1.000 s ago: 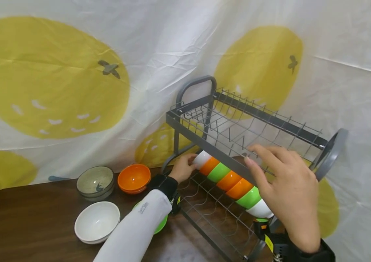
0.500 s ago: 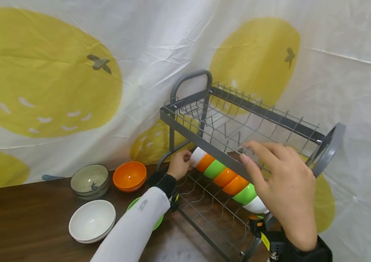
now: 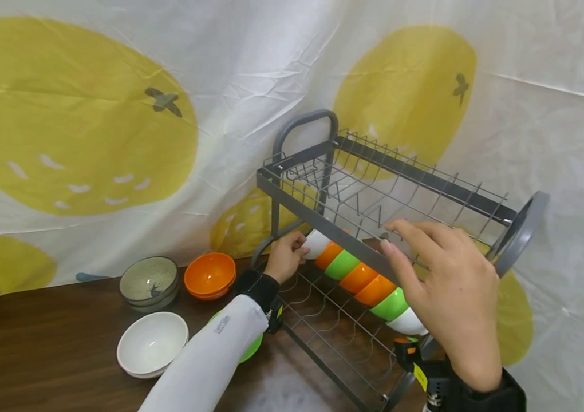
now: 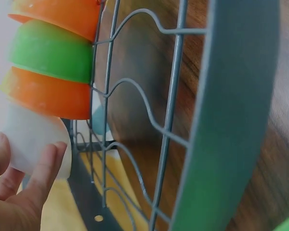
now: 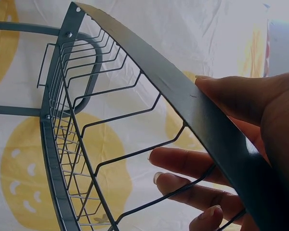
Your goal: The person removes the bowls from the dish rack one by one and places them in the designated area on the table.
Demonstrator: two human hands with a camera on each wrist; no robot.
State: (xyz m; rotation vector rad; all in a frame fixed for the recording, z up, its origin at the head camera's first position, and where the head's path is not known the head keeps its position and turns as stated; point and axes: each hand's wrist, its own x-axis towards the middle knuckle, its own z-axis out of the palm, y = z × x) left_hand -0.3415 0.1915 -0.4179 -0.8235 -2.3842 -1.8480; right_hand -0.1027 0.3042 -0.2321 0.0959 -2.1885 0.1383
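Evidently smooth and round, a white bowl [image 3: 316, 244] stands on its side at the left end of the row on the lower tier of a grey metal rack [image 3: 426, 182]. The left hand [image 3: 284, 257] holds it between thumb and fingers. The right hand [image 3: 446, 280] lies over the rack's front bar [image 3: 312, 216], thumb apart from its loosely bent fingers; whether it touches the bar cannot be told.

The row numbers seven glossy bowls: two white, counting the held one, three orange [image 3: 358, 278] and two green [image 3: 391, 305], each tilted beside the next. The rack has two tiers of thin wire, squared above and wavy below.

On the dark, wood-grained table [image 3: 39, 343], three stacks appear to hold two bowls each: speckled grey-green bowls [image 3: 148, 280], orange bowls [image 3: 208, 274] and white bowls [image 3: 152, 343]. Green tableware [image 3: 252, 350] lies partly hidden by a pale sleeve [image 3: 209, 360]; its number cannot be told. Behind hangs a creased white cloth [image 3: 251, 57] printed with large yellow fruit.
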